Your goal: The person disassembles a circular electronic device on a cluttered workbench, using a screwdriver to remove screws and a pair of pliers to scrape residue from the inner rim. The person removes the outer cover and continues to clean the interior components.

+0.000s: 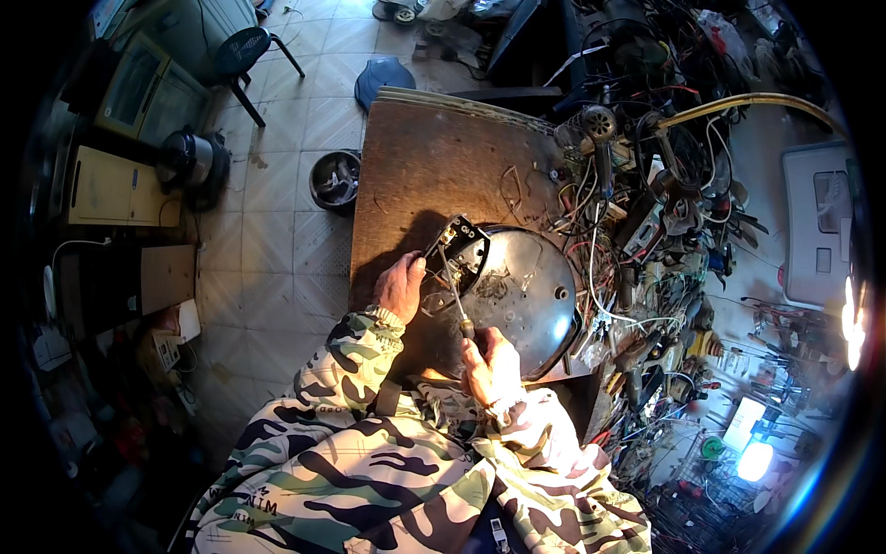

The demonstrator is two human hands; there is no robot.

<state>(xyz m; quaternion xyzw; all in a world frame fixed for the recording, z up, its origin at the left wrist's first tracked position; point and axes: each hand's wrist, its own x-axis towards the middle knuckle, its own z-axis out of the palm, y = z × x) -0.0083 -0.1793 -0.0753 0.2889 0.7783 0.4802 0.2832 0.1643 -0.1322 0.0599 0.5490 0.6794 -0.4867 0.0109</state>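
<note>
My right hand [490,367] is closed round the handle of a screwdriver [456,294], whose shaft points up and away from me. Its tip reaches into a small black open housing [475,242] with metal parts inside. My left hand [402,287] grips that housing by its left side and keeps it tilted. Beneath it lies a large round dark metal pan or lid [526,286], scuffed, with a small knob-like piece near its right side. Whether the tip sits on a screw is too small to tell.
The wooden table [434,148] extends beyond the pan. Tangled wires and tools [637,249] crowd its right side. A dark bucket [335,179] stands on the floor at the left, with a black stool [245,51] farther off. A bright lamp [755,461] shines at the lower right.
</note>
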